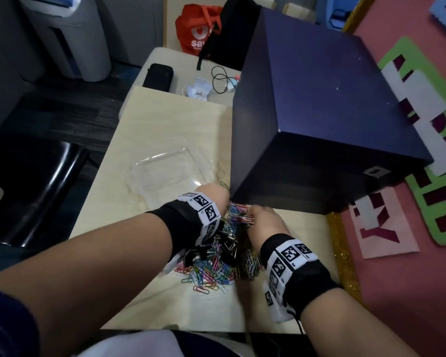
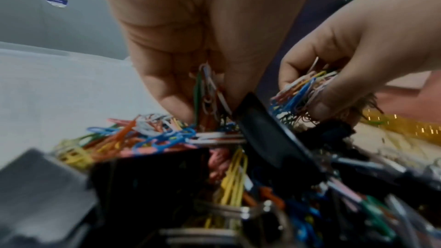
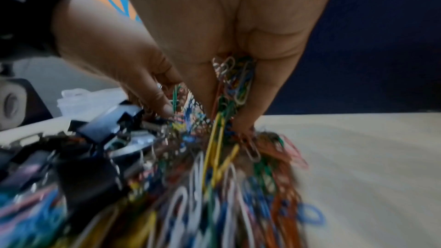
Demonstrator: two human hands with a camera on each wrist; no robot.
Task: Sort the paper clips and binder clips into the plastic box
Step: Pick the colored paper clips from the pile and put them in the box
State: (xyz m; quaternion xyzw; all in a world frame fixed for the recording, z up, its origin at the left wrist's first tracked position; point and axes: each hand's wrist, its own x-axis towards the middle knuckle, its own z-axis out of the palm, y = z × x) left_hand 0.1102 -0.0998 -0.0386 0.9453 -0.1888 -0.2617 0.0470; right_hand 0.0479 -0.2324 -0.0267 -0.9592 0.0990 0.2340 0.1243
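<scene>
Head view: my left hand [image 1: 211,193] and right hand [image 1: 264,220] dig into the heap of coloured wire paper clips [image 1: 211,269] and black metal binder clips [image 1: 227,244] at lower centre of the pale bench [image 1: 150,130]; the clear plastic box [image 1: 165,168] sits just above, left of centre.

Left wrist view: my left fingers [image 2: 171,90] pinch a few paper clips.

Right wrist view: my right fingers [image 3: 267,82] clutch a bunch.

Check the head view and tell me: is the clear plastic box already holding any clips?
No. The clear plastic box shows only bare see-through plastic, while the clips lie heaped on the table by both hands.
</scene>
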